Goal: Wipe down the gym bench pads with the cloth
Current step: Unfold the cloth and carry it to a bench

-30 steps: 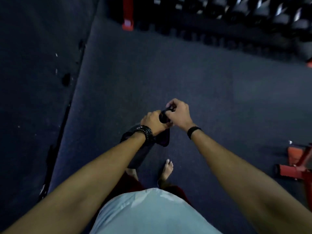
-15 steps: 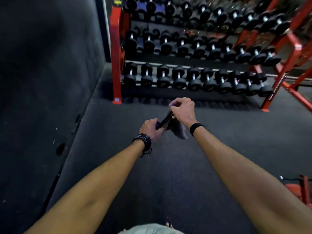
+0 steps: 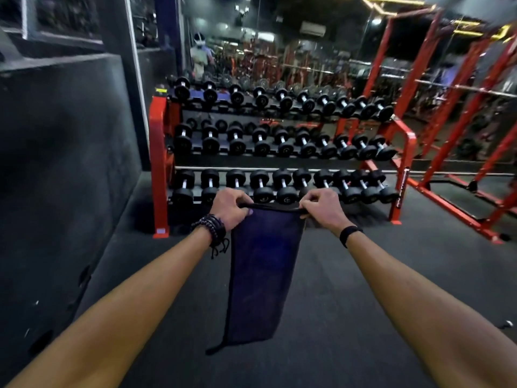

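And there it goes, the cloth [image 3: 263, 273] is open now! Half a second ago it was a bunched wad between my fists; now it hangs flat and long out in front of me, top hem stretched straight between both hands, bottom edge dangling free above the floor [image 3: 349, 303]. My left hand [image 3: 230, 210] pinches the left top corner, fingers curled over the hem and thumb underneath; my right hand [image 3: 321, 205] grips the right corner the same way. The view has come up too, from the floor to the red dumbbell rack [image 3: 159, 169] straight ahead, with a red frame [image 3: 430, 175] off to the right. No bench pad in sight yet, so I'd call this prep finished and wiping not begun: next I reckon I fold the cloth to size and go find the bench.
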